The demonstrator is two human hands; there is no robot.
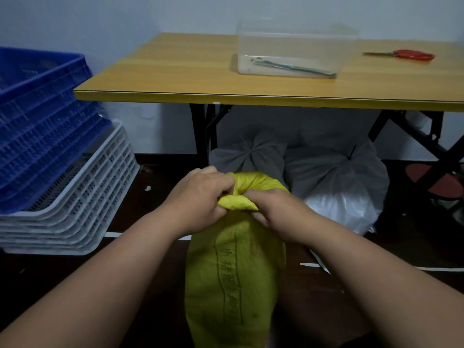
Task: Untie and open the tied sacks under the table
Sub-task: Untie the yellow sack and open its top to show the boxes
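Note:
A yellow woven sack (233, 277) with printed lettering stands on the dark floor in front of me, its neck bunched at the top. My left hand (200, 197) pinches the gathered neck from the left. My right hand (278, 212) grips the same neck from the right, fingers curled into the fabric. Under the table lie two tied white sacks: one at the back (251, 151), and a larger one (344, 182) to the right, closed with a dark tie.
The wooden folding table (200, 76) carries a clear plastic box (293, 49) and red-handled scissors (406, 55). Stacked blue crates (42, 116) and white crates (75, 207) stand at the left. Black table legs (200, 131) frame the sacks.

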